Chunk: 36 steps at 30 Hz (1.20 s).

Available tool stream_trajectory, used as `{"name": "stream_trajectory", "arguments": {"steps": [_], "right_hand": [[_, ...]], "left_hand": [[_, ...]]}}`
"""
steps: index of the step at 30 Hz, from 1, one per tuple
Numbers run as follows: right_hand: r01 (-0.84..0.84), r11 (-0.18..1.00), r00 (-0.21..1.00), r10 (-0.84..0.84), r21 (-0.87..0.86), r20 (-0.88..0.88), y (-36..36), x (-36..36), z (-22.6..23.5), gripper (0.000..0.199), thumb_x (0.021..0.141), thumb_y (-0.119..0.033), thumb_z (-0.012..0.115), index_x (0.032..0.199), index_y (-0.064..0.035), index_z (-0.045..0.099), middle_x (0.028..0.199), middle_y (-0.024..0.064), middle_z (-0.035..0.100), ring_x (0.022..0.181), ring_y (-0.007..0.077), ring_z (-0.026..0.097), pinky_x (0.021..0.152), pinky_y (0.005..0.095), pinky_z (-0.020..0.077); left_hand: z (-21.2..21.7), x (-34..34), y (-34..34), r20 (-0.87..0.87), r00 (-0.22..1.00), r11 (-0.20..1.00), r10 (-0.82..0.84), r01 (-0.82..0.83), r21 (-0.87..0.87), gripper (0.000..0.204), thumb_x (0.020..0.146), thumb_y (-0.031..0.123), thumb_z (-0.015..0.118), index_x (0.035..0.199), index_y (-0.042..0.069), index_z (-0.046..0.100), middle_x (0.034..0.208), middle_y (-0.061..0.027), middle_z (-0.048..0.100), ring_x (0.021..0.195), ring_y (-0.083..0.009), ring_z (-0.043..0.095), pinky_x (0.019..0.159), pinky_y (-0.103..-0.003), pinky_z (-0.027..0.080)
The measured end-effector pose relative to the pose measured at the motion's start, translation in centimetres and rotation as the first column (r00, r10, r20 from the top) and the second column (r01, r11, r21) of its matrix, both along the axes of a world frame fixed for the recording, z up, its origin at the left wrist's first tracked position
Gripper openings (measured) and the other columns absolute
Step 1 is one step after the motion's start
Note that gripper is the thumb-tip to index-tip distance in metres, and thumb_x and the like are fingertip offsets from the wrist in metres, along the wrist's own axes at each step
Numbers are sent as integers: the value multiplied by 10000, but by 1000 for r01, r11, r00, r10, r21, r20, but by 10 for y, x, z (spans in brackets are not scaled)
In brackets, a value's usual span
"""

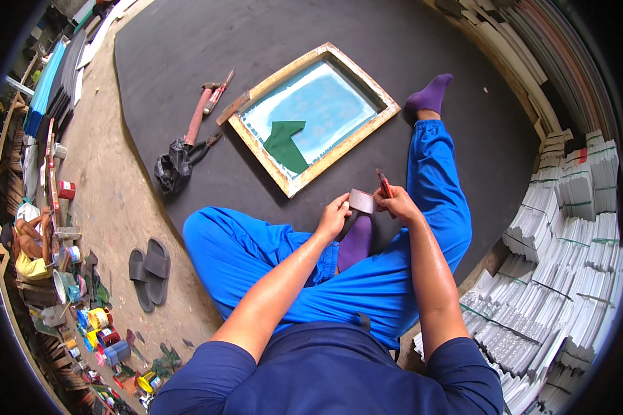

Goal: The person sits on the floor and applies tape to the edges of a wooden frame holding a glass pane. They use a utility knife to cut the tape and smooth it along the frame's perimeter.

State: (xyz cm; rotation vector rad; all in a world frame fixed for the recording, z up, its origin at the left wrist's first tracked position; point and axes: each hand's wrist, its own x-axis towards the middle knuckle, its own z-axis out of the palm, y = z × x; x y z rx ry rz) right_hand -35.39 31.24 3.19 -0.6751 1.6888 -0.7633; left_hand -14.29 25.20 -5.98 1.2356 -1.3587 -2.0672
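Observation:
I sit with bent legs on a black mat (pixel 464 48). My left hand (pixel 334 216) pinches the left edge of a small grey-pink piece (pixel 361 201) that looks like a roll of tape, held just above my purple-socked foot. My right hand (pixel 396 203) is closed round a red cutter knife (pixel 383 184) pointing away from me, and its fingers reach the piece's right edge. Beyond my hands lies a wooden-framed screen (pixel 356 153) with a pale blue and white mesh. A dark green cut piece (pixel 285 146) rests over its near left corner.
Left of the frame lie a hammer (pixel 198 114), a red-and-silver tool (pixel 219 91), dark-jawed pliers (pixel 204 146) and a black plastic bag (pixel 174 168). Grey slippers (pixel 149 274) and paint cans (pixel 98 319) are on the floor at left, near another person (pixel 34 238). Bundled white strips (pixel 561 263) stack up at right.

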Motion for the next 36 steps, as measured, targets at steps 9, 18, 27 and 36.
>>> {"name": "stream_trajectory", "arguments": {"steps": [9,18,27,36], "right_hand": [[335,898,833,-140,-287,535,-12,10,27,208,1009,-281,705,1056,-81,672,801,25,688,665,118,674,540,259,508],[315,860,914,-161,-401,373,-28,41,62,213,1009,-193,699,1100,-1,697,796,32,693,601,107,631,561,243,505],[302,829,939,-174,-471,297,-27,57,102,243,1004,-205,715,1125,5,724,752,9,672,582,74,601,526,222,443],[271,788,960,-180,-552,215,-30,63,113,256,1008,-218,708,1103,19,716,846,37,686,704,87,633,620,244,488]], "left_hand": [[121,-5,-42,-434,895,986,104,-34,165,633,1078,566,474,1498,92,451,1289,-85,624,1109,-195,668,932,-402,592],[149,17,-58,-294,940,983,172,-145,111,526,1049,543,572,1268,67,617,938,-41,680,841,-102,684,751,-283,611],[167,24,-51,-460,876,989,144,-144,35,576,1073,452,577,1443,12,550,1161,-65,684,1075,-117,651,957,-281,534],[169,35,-56,-621,769,988,151,-126,84,562,1074,341,552,1512,-3,471,1347,-108,615,1221,-196,616,1069,-362,492]]}}
